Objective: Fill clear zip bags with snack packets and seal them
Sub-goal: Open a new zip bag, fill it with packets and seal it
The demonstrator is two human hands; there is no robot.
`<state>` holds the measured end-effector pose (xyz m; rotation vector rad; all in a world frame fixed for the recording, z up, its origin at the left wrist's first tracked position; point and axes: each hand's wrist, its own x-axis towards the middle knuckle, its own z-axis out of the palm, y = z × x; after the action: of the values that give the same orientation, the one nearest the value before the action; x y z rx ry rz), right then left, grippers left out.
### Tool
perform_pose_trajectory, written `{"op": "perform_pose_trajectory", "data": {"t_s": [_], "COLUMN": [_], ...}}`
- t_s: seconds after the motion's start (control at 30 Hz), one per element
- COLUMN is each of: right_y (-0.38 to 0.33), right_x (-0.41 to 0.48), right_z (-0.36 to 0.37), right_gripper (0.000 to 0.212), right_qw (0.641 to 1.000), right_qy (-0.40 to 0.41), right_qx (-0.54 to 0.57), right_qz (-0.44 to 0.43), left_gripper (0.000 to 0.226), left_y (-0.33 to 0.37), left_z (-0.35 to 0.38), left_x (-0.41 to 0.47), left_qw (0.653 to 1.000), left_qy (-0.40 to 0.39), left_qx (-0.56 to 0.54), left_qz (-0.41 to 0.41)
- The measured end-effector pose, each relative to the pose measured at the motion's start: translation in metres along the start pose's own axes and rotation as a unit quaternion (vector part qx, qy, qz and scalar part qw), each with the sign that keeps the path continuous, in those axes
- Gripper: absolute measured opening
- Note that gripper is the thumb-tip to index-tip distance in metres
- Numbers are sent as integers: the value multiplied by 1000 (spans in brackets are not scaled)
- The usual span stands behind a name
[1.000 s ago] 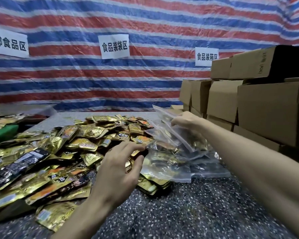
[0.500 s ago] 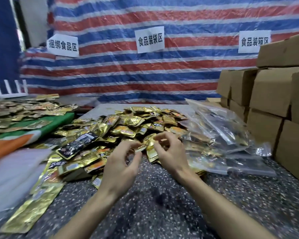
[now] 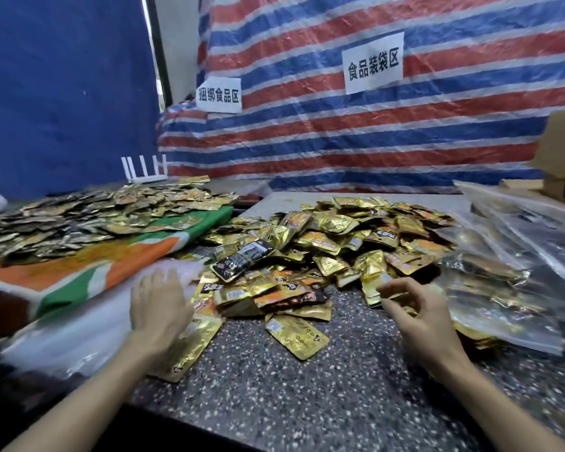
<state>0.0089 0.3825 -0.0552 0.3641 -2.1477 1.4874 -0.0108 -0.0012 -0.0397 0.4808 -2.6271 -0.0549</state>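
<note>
Worktop (image 3: 307, 393), dark speckled stone, carrying the following.

Item 1: heap of snack packets (image 3: 340, 243), mostly gold foil, at centre, on the far side of both hands. The packets lie every way, with no common heading. One black packet (image 3: 242, 259) rides on the near-left slope, long axis near-left to far-right. One gold packet (image 3: 296, 336) lies flat and alone between the two forearms, long axis far-left to near-right.

Item 2: stack of empty clear bags (image 3: 72, 340), pale and blurred, at the near-left edge alongside a green and orange cloth (image 3: 118, 265). Its long axis runs from the near-left corner toward the heap. Which end bears the zip cannot be told.

Item 3: filled bags (image 3: 503, 288), clear, slumped in a pile at the right and touching the heap.

Left hand (image 3: 159, 308): palm down on the far end of the stack of empty clear bags, fingers (image 3: 150, 282) straight, close together, pointing away from the person.

Right hand (image 3: 428, 321): just beside the heap's near-right edge, fingers curled toward the thumb. Whether they pinch a packet or nothing is lost in blur.

Judgement: the coming move is probably lifting one empty bag. The stack lies directly under the left hand and well apart from the right, so the left is nearer. The right stands closest to the packets for loading.
</note>
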Motion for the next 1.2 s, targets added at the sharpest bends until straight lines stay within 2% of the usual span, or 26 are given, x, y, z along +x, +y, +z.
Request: {"op": "perform_pose_trajectory", "data": {"t_s": [0.07, 0.13, 0.17, 0.27, 0.43, 0.5, 0.57, 0.67, 0.73, 0.87, 0.93, 1.0, 1.1, 1.2], "right_y": [2, 2, 1, 0, -2, -2, -3, -4, -4, -7, -9, -10, -12, -14], "right_x": [-1, -2, -2, -3, -4, -4, -4, -5, -4, -2, -2, 1, 4, 7], "right_z": [0, 1, 1, 2, 3, 3, 2, 2, 2, 2, 1, -1, -3, -10], "right_gripper": [27, 26, 27, 28, 29, 29, 29, 27, 21, 10, 22, 36, 35, 38], "right_qw": [1000, 1000, 999, 999, 999, 999, 999, 999, 999, 983, 966, 956, 942, 939], "right_qy": [-16, -29, -33, -41, -38, -35, -33, -39, -47, -68, -65, -60, -31, 0], "right_qx": [-5, -6, -8, -15, -5, -4, -1, -2, 17, 166, 238, 275, 317, 323], "right_qz": [3, 2, -2, -13, -20, -21, -21, -16, 1, 49, 71, 89, 108, 114], "left_gripper": [36, 12, 9, 17, 26, 36, 34, 20, 24, 25, 25, 28, 32, 26], "left_y": [-17, -29, -32, -39, -42, -42, -34, -8, 19, 90, 124, 154, 191, 216], "left_z": [1, 3, 4, 5, -1, -7, -16, -33, -40, -54, -54, -48, -38, -26], "left_x": [8, 11, 11, 11, 24, 31, 30, 21, 9, -35, -54, -67, -78, -83], "left_qw": [996, 994, 994, 996, 972, 966, 967, 973, 962, 900, 873, 849, 815, 775], "left_qy": [-43, -53, -48, -19, 10, 7, 18, 58, 97, 116, 109, 96, 98, 85], "left_qx": [40, 57, 52, -3, -166, -183, -187, -193, -254, -385, -414, -436, -464, -501], "left_qz": [-64, -82, -82, -86, -167, -181, -172, -113, -18, 171, 235, 281, 333, 376]}}
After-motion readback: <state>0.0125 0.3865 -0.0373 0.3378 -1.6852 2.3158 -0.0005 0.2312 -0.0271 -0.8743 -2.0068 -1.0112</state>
